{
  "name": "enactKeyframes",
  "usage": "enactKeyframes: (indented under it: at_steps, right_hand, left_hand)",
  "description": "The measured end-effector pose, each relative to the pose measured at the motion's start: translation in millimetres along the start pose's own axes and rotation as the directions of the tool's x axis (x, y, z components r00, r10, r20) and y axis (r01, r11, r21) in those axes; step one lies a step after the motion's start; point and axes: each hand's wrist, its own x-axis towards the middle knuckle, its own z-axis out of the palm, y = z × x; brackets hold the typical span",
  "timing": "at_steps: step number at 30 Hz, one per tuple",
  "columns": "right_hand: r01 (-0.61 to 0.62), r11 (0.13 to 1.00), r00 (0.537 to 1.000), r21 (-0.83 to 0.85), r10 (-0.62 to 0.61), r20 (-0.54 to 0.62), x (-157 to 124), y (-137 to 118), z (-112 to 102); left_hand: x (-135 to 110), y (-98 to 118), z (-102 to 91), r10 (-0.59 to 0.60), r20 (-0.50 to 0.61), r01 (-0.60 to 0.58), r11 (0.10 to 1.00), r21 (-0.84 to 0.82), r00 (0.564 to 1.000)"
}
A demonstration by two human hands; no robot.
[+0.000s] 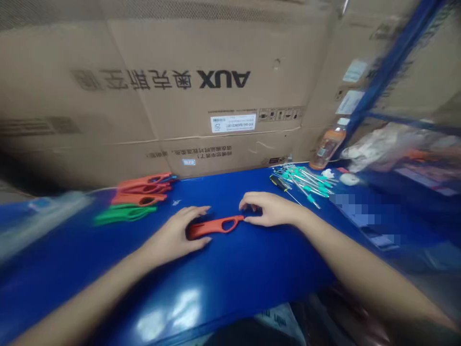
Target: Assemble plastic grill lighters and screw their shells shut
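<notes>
An orange plastic handle-shaped part (216,226) with an oval hole lies flat on the blue table (230,269). My left hand (176,235) cups its left end, thumb and fingers closed around it. My right hand (268,209) pinches the narrow right tip with curled fingers. Both forearms reach in from the bottom of the view.
A pile of similar orange parts (144,187) and a green one (122,214) lies at the left. Several green-handled tools (306,185) lie at the right, near an orange bottle (327,144). A big AUX cardboard box (180,86) walls the back. Blue shelving (389,67) stands right.
</notes>
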Motion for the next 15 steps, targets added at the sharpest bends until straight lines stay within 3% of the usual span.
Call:
enactKeyframes:
  at_steps: [5, 7, 12, 15]
  right_hand:
    - [0.151, 0.989, 0.988, 0.009, -0.151, 0.020, 9, -9, 25]
    - [0.151, 0.986, 0.988, 0.065, -0.152, 0.018, 13, -11, 34]
    - [0.062, 0.968, 0.997, 0.244, -0.052, -0.049, 17, -9, 40]
    - [-0.056, 0.955, 0.981, 0.291, 0.106, -0.160, 19, -3, 37]
  left_hand:
    - [-3, -19, 2.6, 0.011, 0.050, -0.002, 0.982, -0.188, 0.999]
    - [-2, -21, 7.1, 0.001, 0.031, 0.006, 0.975, -0.221, 1.000]
    - [-3, -17, 15.8, -0.034, -0.027, 0.025, 0.958, -0.286, 0.999]
    - [-5, -15, 17.4, -0.066, -0.069, 0.047, 0.968, -0.248, 0.995]
